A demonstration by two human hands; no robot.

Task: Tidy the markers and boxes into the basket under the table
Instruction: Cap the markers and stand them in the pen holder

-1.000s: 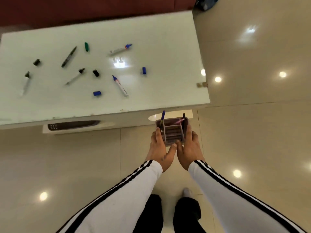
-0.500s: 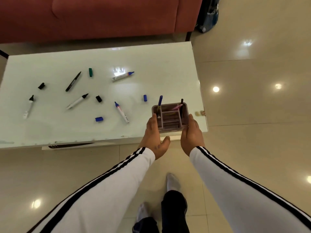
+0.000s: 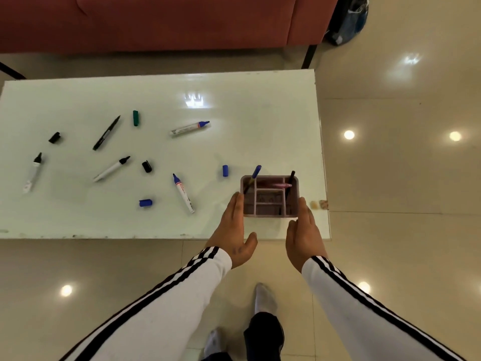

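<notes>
A small mauve basket [image 3: 270,214] with compartments sits on the white table [image 3: 234,105] near its front right corner. It holds a blue pen [image 3: 256,171], a black pen [image 3: 292,176] and a pink pen [image 3: 276,185]. My left hand [image 3: 234,230] lies flat against its left wall and my right hand [image 3: 303,233] against its right wall, so the basket is clasped between them. Left of it lie loose markers: a blue-tipped one [image 3: 183,193], a blue-capped one [image 3: 190,128], two black-tipped ones [image 3: 112,168] [image 3: 33,173] and a black pen [image 3: 106,132]. Loose caps, blue [image 3: 225,170] [image 3: 145,202], black [image 3: 147,166] [image 3: 54,137] and green [image 3: 135,118], are scattered among them.
A red sofa [image 3: 169,22] runs along the table's far side, with a dark bag [image 3: 348,19] on the floor at its right end. Two small scraps [image 3: 318,204] sit at the table's right edge. My feet [image 3: 263,300] stand on the glossy tiled floor in front.
Both hands lifted the basket from the floor under the table's edge up onto the table top. The view has risen, showing the sofa.
</notes>
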